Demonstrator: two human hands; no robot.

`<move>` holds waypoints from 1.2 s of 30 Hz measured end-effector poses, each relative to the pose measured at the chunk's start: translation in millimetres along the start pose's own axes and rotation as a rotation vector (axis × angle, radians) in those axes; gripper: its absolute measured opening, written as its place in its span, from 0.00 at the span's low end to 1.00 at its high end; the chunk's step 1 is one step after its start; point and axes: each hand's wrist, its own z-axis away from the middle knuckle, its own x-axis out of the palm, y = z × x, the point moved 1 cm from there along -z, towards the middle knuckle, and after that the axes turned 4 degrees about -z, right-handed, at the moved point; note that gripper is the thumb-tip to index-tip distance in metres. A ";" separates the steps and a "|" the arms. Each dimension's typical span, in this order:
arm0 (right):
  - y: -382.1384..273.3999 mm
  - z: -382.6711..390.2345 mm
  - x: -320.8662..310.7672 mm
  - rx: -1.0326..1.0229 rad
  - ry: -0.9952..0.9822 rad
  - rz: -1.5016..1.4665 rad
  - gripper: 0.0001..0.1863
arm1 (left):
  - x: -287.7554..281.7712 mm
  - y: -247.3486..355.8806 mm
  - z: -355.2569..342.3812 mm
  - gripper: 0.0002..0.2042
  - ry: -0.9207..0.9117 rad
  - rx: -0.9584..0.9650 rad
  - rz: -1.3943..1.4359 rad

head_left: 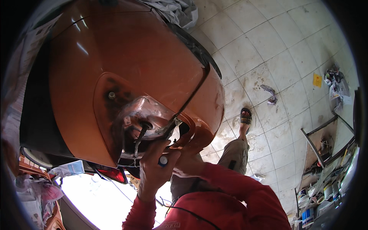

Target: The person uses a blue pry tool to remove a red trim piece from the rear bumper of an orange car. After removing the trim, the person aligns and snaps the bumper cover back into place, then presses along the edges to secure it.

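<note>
The orange car body (126,50) fills the left and middle of the view. In its corner is a bare lamp recess (142,111) with dull, dirty metal, and a dark cable (140,141) hangs out of it. My left hand (151,168) is at the recess's near edge, fingers curled. A small round piece with a white face and blue rim (163,160) shows at that hand; I cannot tell what it belongs to. Close beside it, my right hand (188,164) reaches in under the curved orange edge piece (201,138), its fingers hidden.
A red lamp (113,175) sits low on the car. Crumpled covering (174,11) lies at the far side. Scraps and a yellow card (317,80) lie on the tiled floor (268,50). Metal-framed shelving (326,153) with cans and tools stands at right.
</note>
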 end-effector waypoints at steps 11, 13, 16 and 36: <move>200.7 -66.0 -235.9 0.571 0.636 -0.546 0.35 | 75.4 12.5 -43.1 0.13 0.011 0.084 0.089; 254.5 -76.5 -219.0 0.645 0.619 -0.491 0.32 | 83.2 14.8 -44.4 0.12 0.048 0.097 0.003; 289.7 -78.1 -206.7 0.643 0.511 -0.477 0.27 | 84.2 10.4 -44.9 0.12 0.068 0.101 -0.069; 282.4 -82.7 -206.8 0.536 0.595 -0.363 0.13 | 69.4 -0.8 -46.1 0.09 0.048 0.225 -0.055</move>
